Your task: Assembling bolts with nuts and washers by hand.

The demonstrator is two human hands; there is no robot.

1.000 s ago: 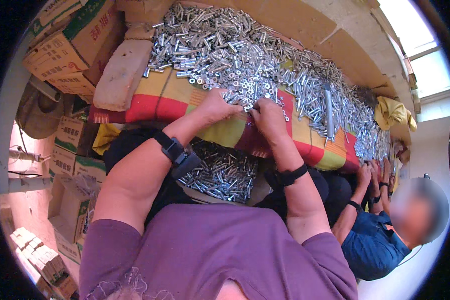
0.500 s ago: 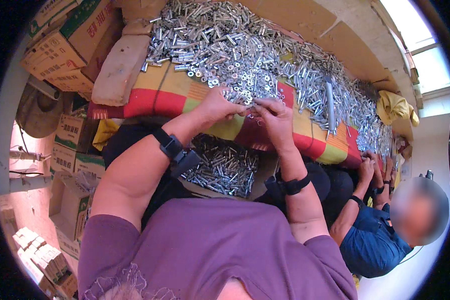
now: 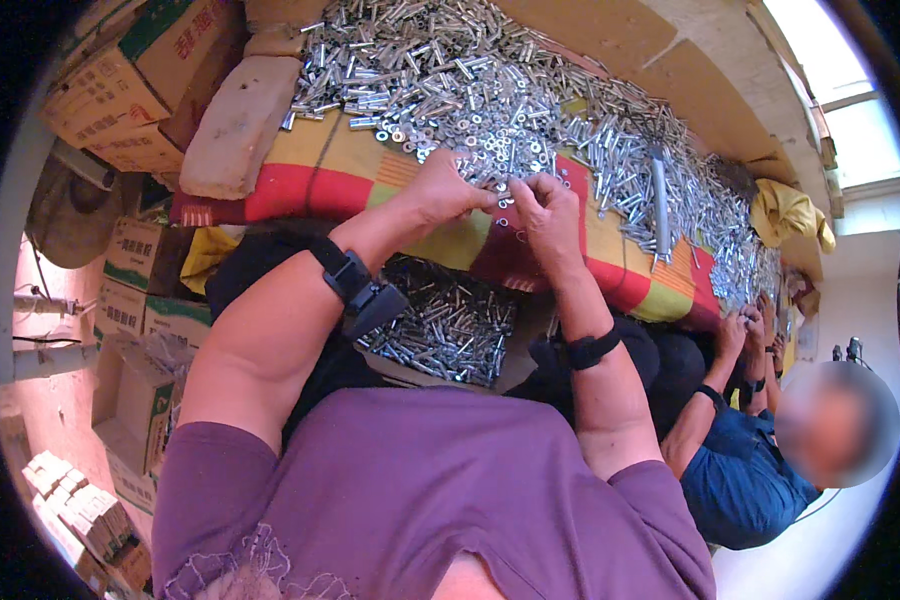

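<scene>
My left hand [image 3: 438,193] and my right hand [image 3: 548,216] meet fingertip to fingertip over a striped red, yellow and green cloth [image 3: 330,180]. Between the fingertips they pinch small silver metal parts, too tiny to tell apart. Just beyond my fingers lies a scatter of silver washers [image 3: 500,150]. Behind it spreads a big heap of metal sleeves and bolts [image 3: 450,70]. Both wrists wear black bands. Below the cloth's edge, between my arms, a tray of assembled silver bolts [image 3: 450,330] shows.
A grey block [image 3: 235,125] lies on the cloth's left end. Cardboard boxes [image 3: 135,90] are stacked at the left. On my right, another person in a blue shirt [image 3: 740,470] works with both hands at the same cloth. A yellow rag [image 3: 785,215] lies far right.
My hands have shifted a little up the cloth toward the washers, and the fingertips have closed in on each other. The person at my right has kept working.
</scene>
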